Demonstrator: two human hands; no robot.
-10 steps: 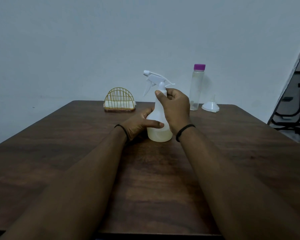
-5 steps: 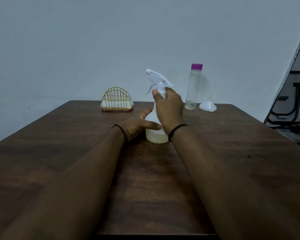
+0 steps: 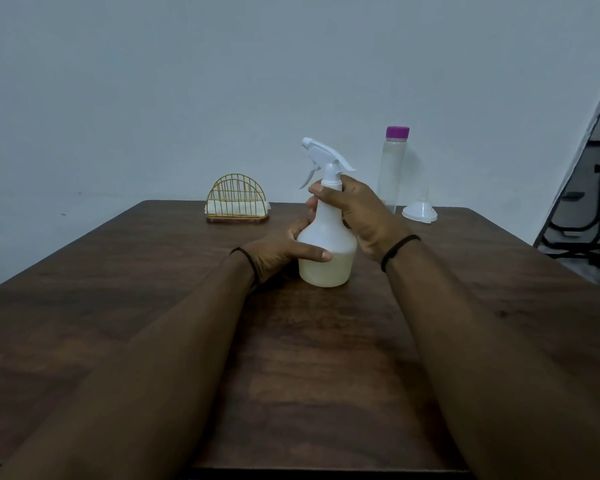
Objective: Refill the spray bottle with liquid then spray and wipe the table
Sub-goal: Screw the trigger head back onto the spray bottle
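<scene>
A white spray bottle (image 3: 327,237) stands upright on the dark wooden table (image 3: 309,358), with pale yellowish liquid in its lower part. My left hand (image 3: 278,252) wraps around the bottle's body from the left. My right hand (image 3: 357,209) grips the neck and collar just below the trigger head, which points left. A tall clear bottle with a purple cap (image 3: 394,168) stands at the back of the table, almost drained. Beside it a white funnel (image 3: 419,211) rests mouth down.
A gold wire napkin holder (image 3: 237,200) with white napkins sits at the far edge, left of centre. A plain wall rises behind the table. Black metal chair frames (image 3: 582,209) stand off the table's right side.
My right hand has turned around the bottle's neck, so more of the bottle's body shows. The trigger head has rotated slightly. My left hand stays on the body.
</scene>
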